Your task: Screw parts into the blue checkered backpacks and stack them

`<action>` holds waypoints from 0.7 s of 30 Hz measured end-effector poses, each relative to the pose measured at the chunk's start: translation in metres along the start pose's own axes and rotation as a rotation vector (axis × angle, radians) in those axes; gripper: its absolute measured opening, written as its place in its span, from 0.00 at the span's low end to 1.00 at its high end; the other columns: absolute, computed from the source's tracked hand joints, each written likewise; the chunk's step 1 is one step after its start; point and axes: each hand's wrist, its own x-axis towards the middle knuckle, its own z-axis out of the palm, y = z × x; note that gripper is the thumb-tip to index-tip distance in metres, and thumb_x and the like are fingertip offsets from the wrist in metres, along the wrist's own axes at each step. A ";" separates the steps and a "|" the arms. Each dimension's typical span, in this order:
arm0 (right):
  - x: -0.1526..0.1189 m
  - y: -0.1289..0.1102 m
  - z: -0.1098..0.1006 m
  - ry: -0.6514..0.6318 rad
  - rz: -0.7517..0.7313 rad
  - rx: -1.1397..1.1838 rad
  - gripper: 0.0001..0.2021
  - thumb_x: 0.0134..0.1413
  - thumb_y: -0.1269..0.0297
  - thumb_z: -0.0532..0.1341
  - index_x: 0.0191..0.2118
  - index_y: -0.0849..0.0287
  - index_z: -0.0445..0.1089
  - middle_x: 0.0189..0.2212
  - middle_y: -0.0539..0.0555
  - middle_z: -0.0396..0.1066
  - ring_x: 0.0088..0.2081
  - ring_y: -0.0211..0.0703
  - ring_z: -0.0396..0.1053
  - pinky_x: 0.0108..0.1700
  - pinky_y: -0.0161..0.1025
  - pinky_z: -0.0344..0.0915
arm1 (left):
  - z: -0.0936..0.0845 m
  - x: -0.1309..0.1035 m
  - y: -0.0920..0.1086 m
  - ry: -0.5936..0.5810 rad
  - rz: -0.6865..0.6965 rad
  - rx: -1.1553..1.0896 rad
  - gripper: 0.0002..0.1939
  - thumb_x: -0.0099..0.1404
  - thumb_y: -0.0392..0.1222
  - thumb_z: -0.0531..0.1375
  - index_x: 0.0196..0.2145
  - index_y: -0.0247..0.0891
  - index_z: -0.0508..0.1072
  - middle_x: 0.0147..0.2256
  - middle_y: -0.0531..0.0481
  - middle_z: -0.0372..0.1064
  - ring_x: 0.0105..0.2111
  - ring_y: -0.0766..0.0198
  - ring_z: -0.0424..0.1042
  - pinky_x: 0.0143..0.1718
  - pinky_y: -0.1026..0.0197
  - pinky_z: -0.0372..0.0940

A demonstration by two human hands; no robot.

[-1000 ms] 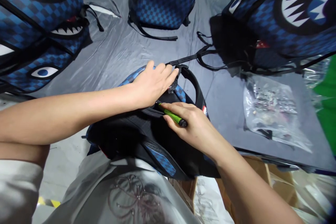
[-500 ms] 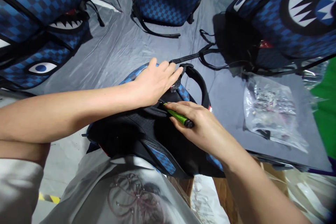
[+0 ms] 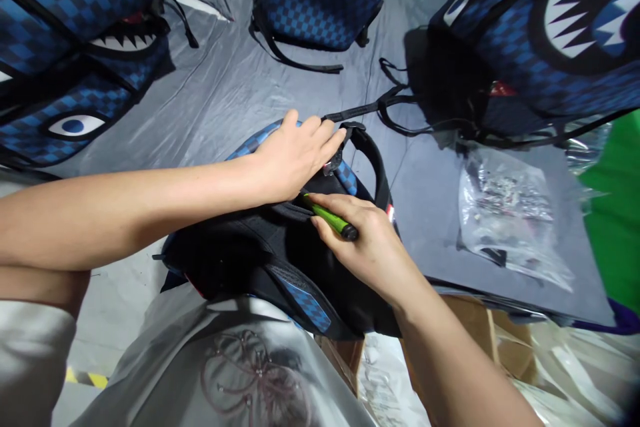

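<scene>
A black backpack with blue checkered panels lies against my body at the table's edge. My left hand is laid over its upper part, fingers curled down beside a black strap and buckle; the fingertips are partly hidden. Wrapped in my right hand is a slim tool with a green handle and black end. It points up and left, toward the backpack under my left wrist, where its tip is hidden. A black strap loop arches up just behind my right hand.
More checkered backpacks stand around: a stack at left, one backpack at the back, another at right with loose straps. A clear plastic bag of small parts lies on the grey-covered table. Cardboard sits below the edge.
My right hand and the green-handled tool have shifted slightly left, closer to my left wrist. The left hand stays almost in place. The view has turned a little.
</scene>
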 end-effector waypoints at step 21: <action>-0.004 -0.005 0.002 0.051 0.018 -0.025 0.15 0.60 0.67 0.59 0.50 0.61 0.76 0.45 0.57 0.79 0.45 0.49 0.78 0.51 0.45 0.73 | -0.012 -0.002 0.003 -0.053 0.024 0.120 0.46 0.65 0.47 0.61 0.71 0.31 0.42 0.68 0.34 0.49 0.62 0.45 0.55 0.61 0.44 0.55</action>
